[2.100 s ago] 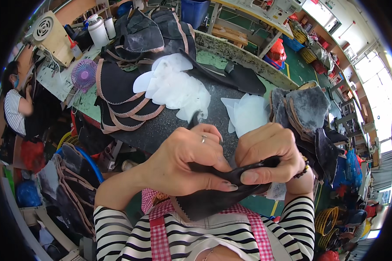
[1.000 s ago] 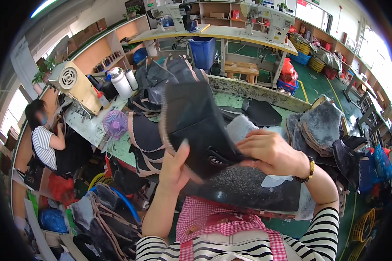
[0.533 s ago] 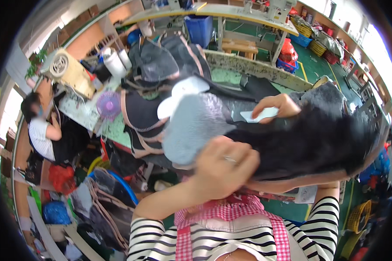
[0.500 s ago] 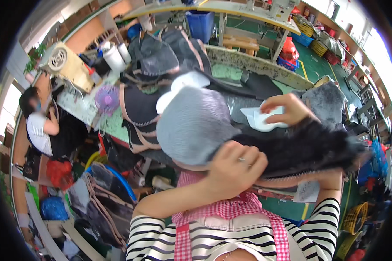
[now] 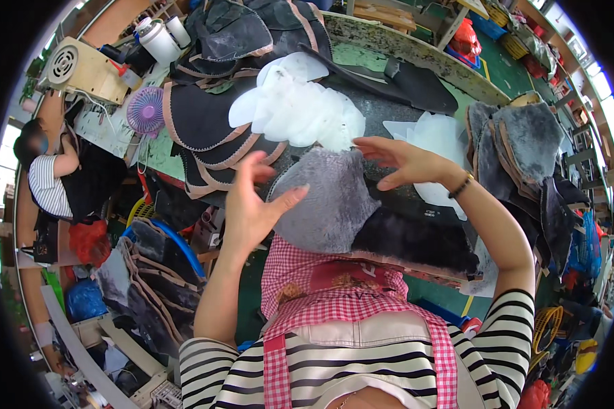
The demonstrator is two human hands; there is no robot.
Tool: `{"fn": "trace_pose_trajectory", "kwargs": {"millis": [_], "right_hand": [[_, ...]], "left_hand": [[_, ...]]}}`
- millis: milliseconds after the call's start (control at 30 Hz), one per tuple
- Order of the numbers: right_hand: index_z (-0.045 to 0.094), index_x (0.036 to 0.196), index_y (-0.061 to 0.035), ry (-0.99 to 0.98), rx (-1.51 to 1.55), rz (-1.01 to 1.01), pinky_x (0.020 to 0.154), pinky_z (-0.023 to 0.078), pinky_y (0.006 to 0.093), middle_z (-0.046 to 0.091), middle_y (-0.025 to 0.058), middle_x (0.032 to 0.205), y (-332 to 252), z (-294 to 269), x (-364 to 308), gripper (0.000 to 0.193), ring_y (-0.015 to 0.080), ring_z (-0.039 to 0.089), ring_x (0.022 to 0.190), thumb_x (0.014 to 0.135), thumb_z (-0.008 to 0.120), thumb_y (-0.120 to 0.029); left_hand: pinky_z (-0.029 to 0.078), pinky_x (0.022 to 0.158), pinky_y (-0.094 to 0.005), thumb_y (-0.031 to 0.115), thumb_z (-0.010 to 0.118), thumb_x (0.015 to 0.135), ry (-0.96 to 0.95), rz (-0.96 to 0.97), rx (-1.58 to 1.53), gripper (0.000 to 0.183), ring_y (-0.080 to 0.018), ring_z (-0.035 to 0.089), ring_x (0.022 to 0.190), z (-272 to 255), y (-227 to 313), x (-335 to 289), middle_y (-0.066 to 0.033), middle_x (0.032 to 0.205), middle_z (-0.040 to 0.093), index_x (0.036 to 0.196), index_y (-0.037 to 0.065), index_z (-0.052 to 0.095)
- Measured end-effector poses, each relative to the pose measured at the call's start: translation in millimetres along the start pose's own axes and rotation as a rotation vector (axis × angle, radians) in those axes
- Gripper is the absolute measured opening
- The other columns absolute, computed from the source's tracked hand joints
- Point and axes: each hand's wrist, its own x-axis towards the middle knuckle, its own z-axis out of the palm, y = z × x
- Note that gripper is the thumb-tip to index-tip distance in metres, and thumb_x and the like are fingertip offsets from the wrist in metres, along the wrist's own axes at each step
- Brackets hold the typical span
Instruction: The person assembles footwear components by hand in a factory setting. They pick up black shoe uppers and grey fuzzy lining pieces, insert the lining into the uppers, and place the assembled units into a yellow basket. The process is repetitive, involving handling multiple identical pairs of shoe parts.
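Note:
A fluffy panel (image 5: 320,198), grey at its left and black at its right, lies along the near side of the table in front of me. My left hand (image 5: 256,204) hovers at the panel's left edge, thumb and fingers spread, holding nothing. Over its top right part my right hand (image 5: 409,163) is open too, fingers bent and apart. Just beyond both hands sits a heap of thin white rounded sheets (image 5: 300,109). More white sheets (image 5: 433,133) lie to the right, partly behind my right wrist.
Black panels with pale edges (image 5: 211,112) are stacked at the left, and more (image 5: 232,37) behind them. Grey fluffy panels (image 5: 525,143) are piled at the right. A purple fan (image 5: 145,110) stands on the left table, near a white flask (image 5: 158,41). Another person (image 5: 51,177) sits at far left.
The fluffy panel, lifted before, now lies flat. My left hand has let go and moved up and left; my right hand has moved left from the right white sheets. The white heap is uncovered.

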Motion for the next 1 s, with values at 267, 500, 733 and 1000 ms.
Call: {"fn": "trace_pose_trajectory", "kwargs": {"millis": [267, 500, 733, 1000], "right_hand": [[0.067, 0.099, -0.0038, -0.037, -0.105, 0.066, 0.061, 0.041, 0.0247, 0.060, -0.0007, 0.085, 13, -4, 31, 0.038, 0.0049, 0.051, 0.077, 0.064, 0.083, -0.010], [0.062, 0.086, -0.0002, 0.331, -0.596, -0.240, 0.068, 0.051, 0.0379, 0.063, 0.0144, 0.083, -25, 45, -11, 0.023, 0.0341, 0.061, 0.077, 0.064, 0.069, 0.001], [0.059, 0.087, -0.0008, 0.361, -0.552, -0.008, 0.064, 0.048, 0.0413, 0.064, 0.0149, 0.089, -31, 41, -3, 0.024, 0.0355, 0.061, 0.078, 0.069, 0.072, -0.011], [0.064, 0.069, 0.0009, 0.324, -0.871, 0.176, 0.062, 0.047, 0.0445, 0.062, 0.0173, 0.065, -34, 50, 18, 0.034, 0.0374, 0.061, 0.065, 0.074, 0.070, -0.032]], "left_hand": [[0.046, 0.065, -0.0286, 0.029, 0.074, 0.076, -0.488, 0.045, -0.380, 0.033, -0.0193, 0.056, 0.061, 7, 5, -6, -0.0053, 0.067, 0.060, 0.091, 0.001, 0.061], [0.050, 0.066, -0.0273, 0.011, 0.075, 0.075, -0.361, 0.143, -0.122, 0.020, -0.0152, 0.065, 0.071, 24, -22, 1, -0.0127, 0.076, 0.067, 0.088, 0.000, 0.066], [0.050, 0.070, -0.0396, 0.027, 0.073, 0.074, -0.429, -0.105, -0.097, 0.033, -0.0361, 0.066, 0.077, 45, -41, 24, -0.0219, 0.078, 0.066, 0.092, 0.000, 0.068], [0.050, 0.074, -0.0449, 0.032, 0.071, 0.076, -0.505, -0.072, 0.102, 0.040, -0.0416, 0.064, 0.082, 55, -40, 44, -0.0273, 0.081, 0.064, 0.083, -0.007, 0.064]]}}
